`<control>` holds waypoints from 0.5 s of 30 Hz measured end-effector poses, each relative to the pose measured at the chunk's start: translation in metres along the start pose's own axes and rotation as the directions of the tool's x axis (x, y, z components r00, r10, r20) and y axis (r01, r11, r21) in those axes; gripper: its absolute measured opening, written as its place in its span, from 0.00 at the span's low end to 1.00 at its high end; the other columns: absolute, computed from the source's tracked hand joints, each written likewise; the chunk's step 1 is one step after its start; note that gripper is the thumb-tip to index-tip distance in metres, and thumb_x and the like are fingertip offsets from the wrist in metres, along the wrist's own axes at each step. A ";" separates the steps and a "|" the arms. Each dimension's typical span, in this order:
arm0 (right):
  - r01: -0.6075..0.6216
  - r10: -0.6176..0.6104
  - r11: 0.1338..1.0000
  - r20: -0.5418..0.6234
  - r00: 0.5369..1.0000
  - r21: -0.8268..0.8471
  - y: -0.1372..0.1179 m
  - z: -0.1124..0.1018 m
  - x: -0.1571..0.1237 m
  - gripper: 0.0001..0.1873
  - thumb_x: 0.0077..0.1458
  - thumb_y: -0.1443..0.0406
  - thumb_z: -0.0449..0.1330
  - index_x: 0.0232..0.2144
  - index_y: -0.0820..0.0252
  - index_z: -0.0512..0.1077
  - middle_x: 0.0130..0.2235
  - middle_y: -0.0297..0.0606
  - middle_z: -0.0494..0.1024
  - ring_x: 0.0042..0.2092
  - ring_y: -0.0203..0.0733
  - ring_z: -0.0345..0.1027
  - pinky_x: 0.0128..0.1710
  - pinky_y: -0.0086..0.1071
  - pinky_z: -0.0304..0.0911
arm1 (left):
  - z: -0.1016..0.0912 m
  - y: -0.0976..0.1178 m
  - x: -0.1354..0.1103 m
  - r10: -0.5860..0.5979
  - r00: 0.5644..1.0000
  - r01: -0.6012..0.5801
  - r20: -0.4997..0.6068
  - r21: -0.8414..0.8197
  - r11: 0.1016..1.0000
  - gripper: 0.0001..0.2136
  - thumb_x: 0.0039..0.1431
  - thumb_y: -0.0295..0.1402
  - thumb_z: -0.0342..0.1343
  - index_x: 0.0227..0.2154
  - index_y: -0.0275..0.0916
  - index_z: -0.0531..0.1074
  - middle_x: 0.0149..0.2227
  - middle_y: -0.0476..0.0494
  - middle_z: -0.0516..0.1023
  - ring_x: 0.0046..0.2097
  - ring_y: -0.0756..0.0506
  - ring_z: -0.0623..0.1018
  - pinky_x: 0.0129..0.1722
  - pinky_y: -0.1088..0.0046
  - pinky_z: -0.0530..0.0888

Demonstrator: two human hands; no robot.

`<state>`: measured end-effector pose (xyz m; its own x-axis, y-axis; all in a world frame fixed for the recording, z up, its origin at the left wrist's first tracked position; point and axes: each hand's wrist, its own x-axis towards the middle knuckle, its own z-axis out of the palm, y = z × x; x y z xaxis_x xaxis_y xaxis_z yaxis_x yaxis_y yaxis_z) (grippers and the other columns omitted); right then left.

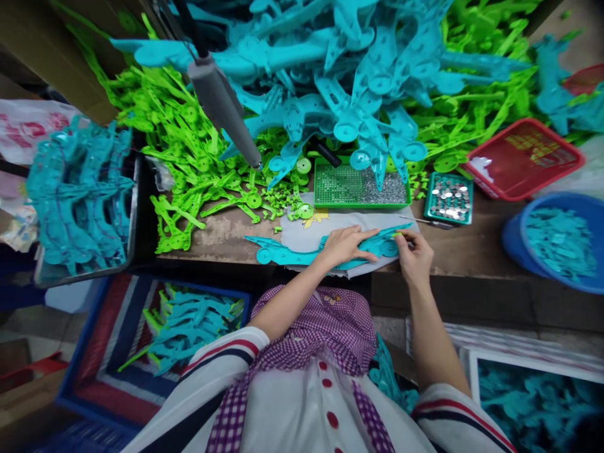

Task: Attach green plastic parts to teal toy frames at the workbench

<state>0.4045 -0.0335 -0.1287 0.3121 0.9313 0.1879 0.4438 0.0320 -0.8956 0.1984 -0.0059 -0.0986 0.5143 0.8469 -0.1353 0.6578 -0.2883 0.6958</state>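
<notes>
A long turquoise plastic part (302,258) lies flat on a grey cloth (302,229) at the bench's front edge. Across its middle rests my left hand (346,245), fingers spread and pressing on the plastic. At the part's right end, my right hand (414,253) pinches a small bright green plastic piece (397,235) between thumb and fingertips. A grey power screwdriver (224,107) hangs tip-down above the bench, touched by neither hand. Behind the cloth stands a green tray (362,205) with small metal screws (384,187) in its right part.
Turquoise parts (302,119) and green parts (189,151) are heaped at the back. A small box of silver discs (450,197), a red tray (523,160) and a blue bucket (512,236) stand right. Left are a black bin (141,214) and, lower, a blue-rimmed crate (89,340).
</notes>
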 end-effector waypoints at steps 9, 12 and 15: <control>0.111 -0.100 0.989 0.114 0.988 -0.096 0.001 0.004 -0.003 0.24 0.60 0.45 0.58 0.40 0.58 0.76 0.37 0.41 0.79 0.37 0.42 0.71 0.38 0.36 0.68 | -0.005 0.004 0.000 0.023 0.998 -0.034 0.052 0.214 0.976 0.38 0.56 0.58 0.61 0.68 0.54 0.61 0.46 0.42 0.75 0.47 0.39 0.75 0.42 0.67 0.69; 0.200 -0.179 0.967 0.135 0.974 -0.157 0.002 0.006 -0.005 0.22 0.62 0.47 0.57 0.40 0.58 0.76 0.36 0.41 0.79 0.37 0.43 0.71 0.42 0.38 0.68 | -0.005 0.004 0.001 0.029 0.998 -0.040 0.057 0.207 0.978 0.38 0.56 0.58 0.61 0.68 0.54 0.60 0.46 0.42 0.75 0.47 0.39 0.75 0.43 0.67 0.69; 0.198 -0.186 0.959 0.074 0.980 -0.204 0.003 0.007 -0.006 0.24 0.62 0.46 0.55 0.39 0.60 0.76 0.36 0.43 0.79 0.36 0.44 0.71 0.41 0.39 0.68 | -0.005 0.004 0.001 0.026 0.998 -0.037 0.059 0.195 0.980 0.39 0.56 0.59 0.60 0.68 0.54 0.60 0.47 0.42 0.75 0.48 0.39 0.75 0.43 0.67 0.69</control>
<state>0.3976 -0.0363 -0.1350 0.1605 0.9334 0.3209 0.6584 0.1410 -0.7393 0.1988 -0.0042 -0.0927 0.5626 0.8114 -0.1587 0.7332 -0.4009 0.5493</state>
